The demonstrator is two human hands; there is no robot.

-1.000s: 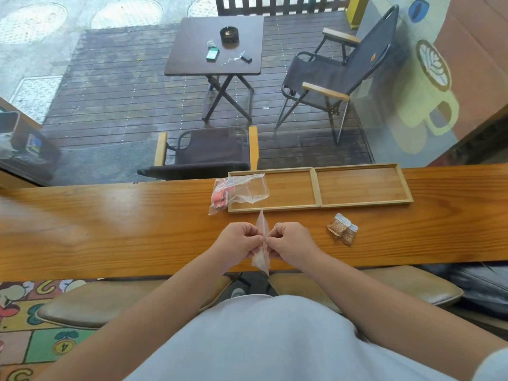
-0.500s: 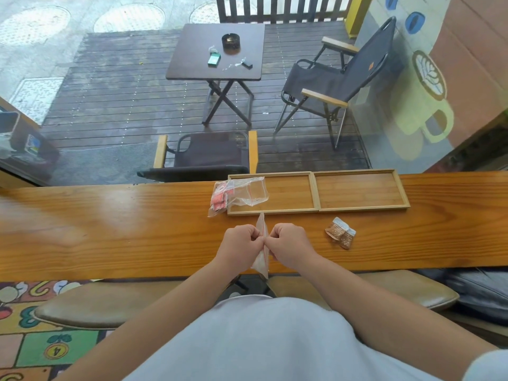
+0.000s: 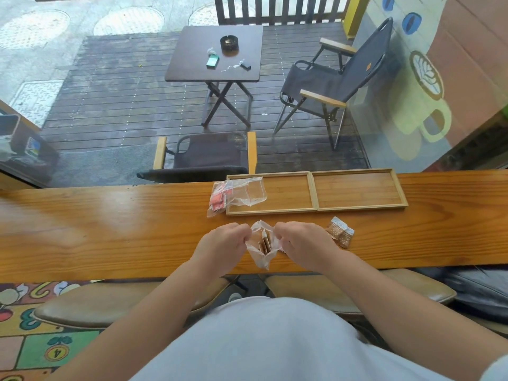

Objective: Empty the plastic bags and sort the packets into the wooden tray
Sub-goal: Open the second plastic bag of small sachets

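Note:
My left hand (image 3: 223,244) and my right hand (image 3: 301,242) each pinch one side of a small clear plastic bag (image 3: 262,247) above the counter's near edge. Its mouth is pulled wide and brown packets show inside. A second clear bag (image 3: 237,194) with red packets lies half on the counter, half over the left end of the wooden tray (image 3: 313,192). The tray has two compartments, both bare apart from that bag. Two brown dotted packets (image 3: 340,235) lie on the counter just right of my right hand.
The long wooden counter (image 3: 110,232) runs left to right against a window. Beyond the glass are a deck, a folding table and chairs. Padded stools (image 3: 90,306) sit under the counter's near edge.
My hands have moved apart, pulling the bag's mouth wide; before, they were pressed together on the closed, flat bag. The brown packets inside now show.

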